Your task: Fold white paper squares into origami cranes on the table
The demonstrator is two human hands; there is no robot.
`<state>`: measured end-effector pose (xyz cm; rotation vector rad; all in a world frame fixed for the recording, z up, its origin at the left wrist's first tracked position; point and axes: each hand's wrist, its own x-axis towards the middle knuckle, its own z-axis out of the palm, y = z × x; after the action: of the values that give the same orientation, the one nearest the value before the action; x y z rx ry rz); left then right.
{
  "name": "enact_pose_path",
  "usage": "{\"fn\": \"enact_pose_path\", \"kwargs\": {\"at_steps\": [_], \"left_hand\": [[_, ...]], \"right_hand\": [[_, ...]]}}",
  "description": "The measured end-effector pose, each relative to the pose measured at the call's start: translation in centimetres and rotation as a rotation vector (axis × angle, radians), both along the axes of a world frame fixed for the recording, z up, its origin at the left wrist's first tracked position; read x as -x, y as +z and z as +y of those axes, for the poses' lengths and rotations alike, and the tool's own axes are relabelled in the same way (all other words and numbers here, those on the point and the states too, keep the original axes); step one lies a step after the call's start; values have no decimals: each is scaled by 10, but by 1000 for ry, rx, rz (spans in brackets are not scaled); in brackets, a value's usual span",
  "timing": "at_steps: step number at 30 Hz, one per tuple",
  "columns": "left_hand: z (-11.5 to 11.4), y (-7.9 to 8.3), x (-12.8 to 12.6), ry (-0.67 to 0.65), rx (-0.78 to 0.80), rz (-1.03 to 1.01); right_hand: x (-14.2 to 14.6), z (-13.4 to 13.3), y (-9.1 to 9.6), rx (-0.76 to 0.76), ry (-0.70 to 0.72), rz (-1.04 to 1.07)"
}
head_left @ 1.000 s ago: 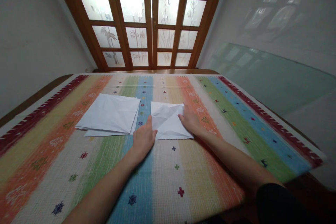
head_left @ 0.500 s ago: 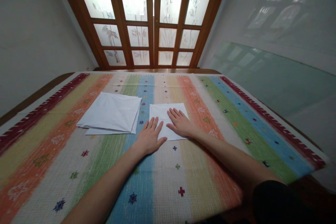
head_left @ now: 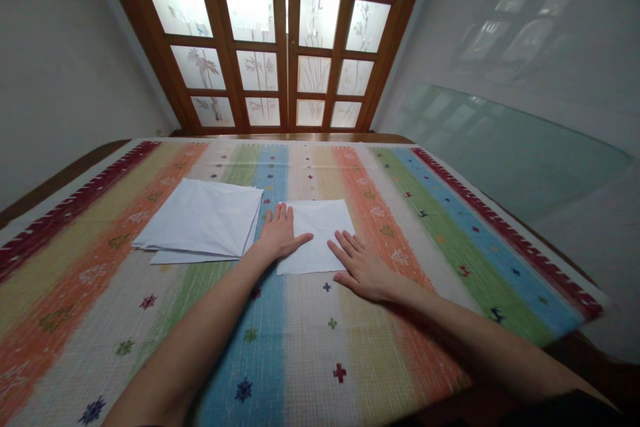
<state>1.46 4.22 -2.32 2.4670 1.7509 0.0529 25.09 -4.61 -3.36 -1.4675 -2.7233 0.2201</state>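
Observation:
A small white cloth (head_left: 320,230), folded into a near square, lies flat in front of me. My left hand (head_left: 281,233) rests on its left edge, fingers stretched out and pointing away, thumb across the cloth. On the cloth's lower right corner lie the fingertips of my right hand (head_left: 361,267), spread and flat, with the palm over the tablecloth. Neither hand grips anything. Left of my left hand is a bigger pile of folded white cloths (head_left: 200,217), its layers slightly offset at the near and right edges.
A striped, patterned tablecloth (head_left: 310,347) covers the table. Wooden doors with frosted panes (head_left: 257,73) stand beyond the far edge. A pale greenish glass panel (head_left: 505,147) is along the right wall.
My left hand has moved away from me, up along the cloth's left edge. My right hand has slid toward me and right, from the middle of the cloth to its near right corner.

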Motion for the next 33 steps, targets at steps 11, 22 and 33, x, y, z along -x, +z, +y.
{"fn": "enact_pose_path", "kwargs": {"at_steps": [11, 22, 33], "left_hand": [[11, 1, -6, -229, -21, 3], [-33, 2, -21, -556, 12, -65], [-51, -5, -16, -596, -24, -69]], "right_hand": [[-12, -48, 8, 150, 70, 50], [-22, -16, 12, 108, -27, 123], [-23, 101, -1, -16, -135, 1]]}}
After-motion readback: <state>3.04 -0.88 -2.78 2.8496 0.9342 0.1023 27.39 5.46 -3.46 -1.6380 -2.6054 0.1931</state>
